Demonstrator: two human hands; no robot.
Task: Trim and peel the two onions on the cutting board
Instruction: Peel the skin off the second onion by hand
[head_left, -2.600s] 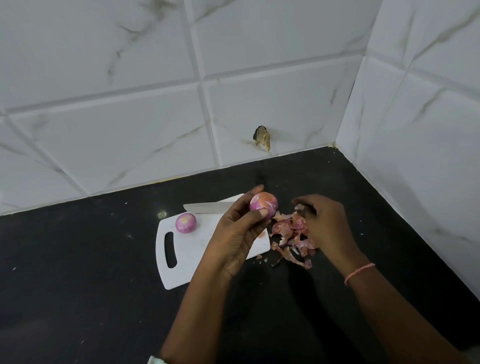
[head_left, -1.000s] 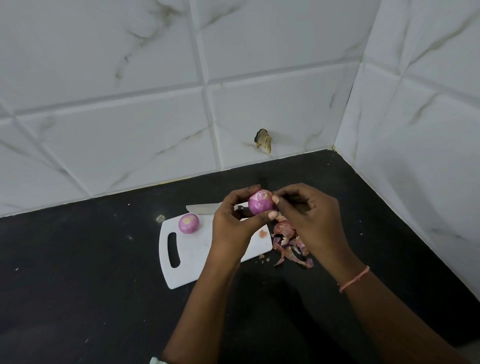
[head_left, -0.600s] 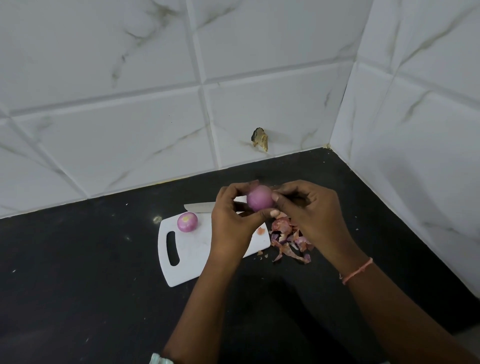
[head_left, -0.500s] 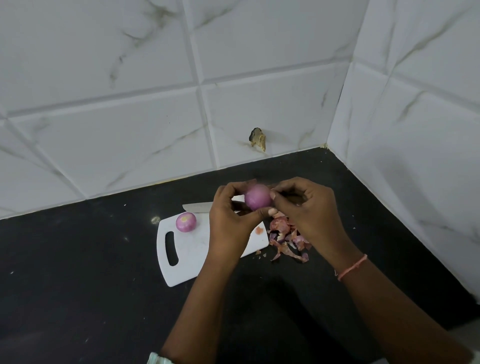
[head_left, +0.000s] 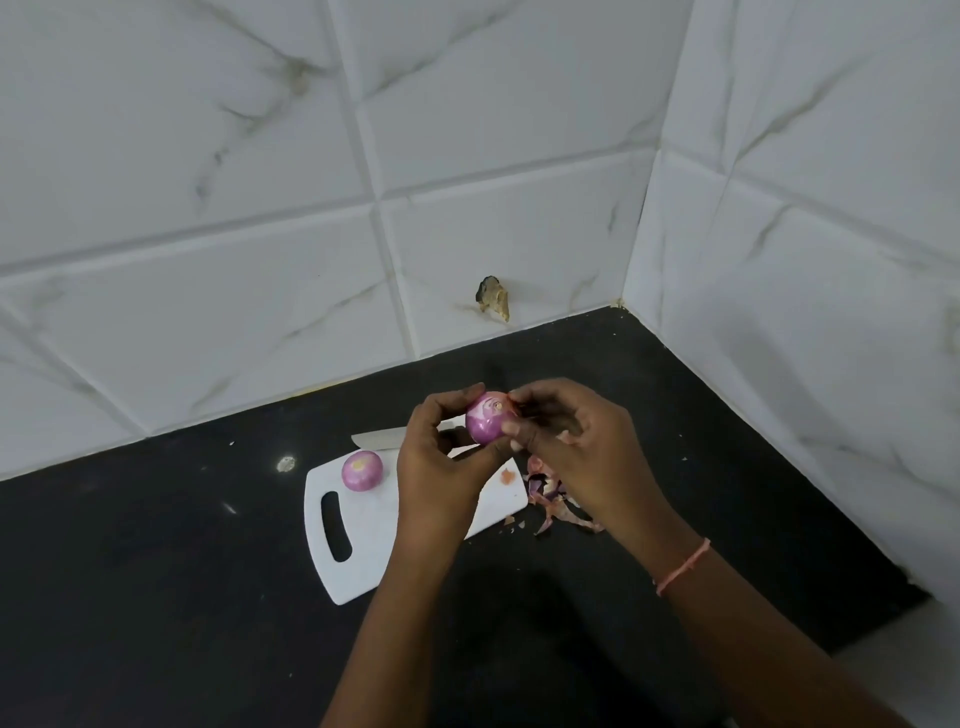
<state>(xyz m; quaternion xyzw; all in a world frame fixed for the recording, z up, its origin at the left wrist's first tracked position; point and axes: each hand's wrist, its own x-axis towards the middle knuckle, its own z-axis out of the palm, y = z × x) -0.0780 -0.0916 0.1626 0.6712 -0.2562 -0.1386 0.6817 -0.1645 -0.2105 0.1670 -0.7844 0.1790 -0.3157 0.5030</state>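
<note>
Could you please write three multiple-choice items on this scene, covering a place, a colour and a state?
1. Where do the peels lie?
A. On the counter right of the board
B. In a bowl
C. On the board's handle end

2. What colour is the board?
A. Green
B. White
C. Black

3. What state is the held onion in?
A. Resting on the board
B. Sliced in half
C. Held in the left hand while the right hand picks at it

Answers: 1 A, the pile sits off the board's right edge. 2 B, it is plainly white. 3 C, both hands meet on it above the board.
</note>
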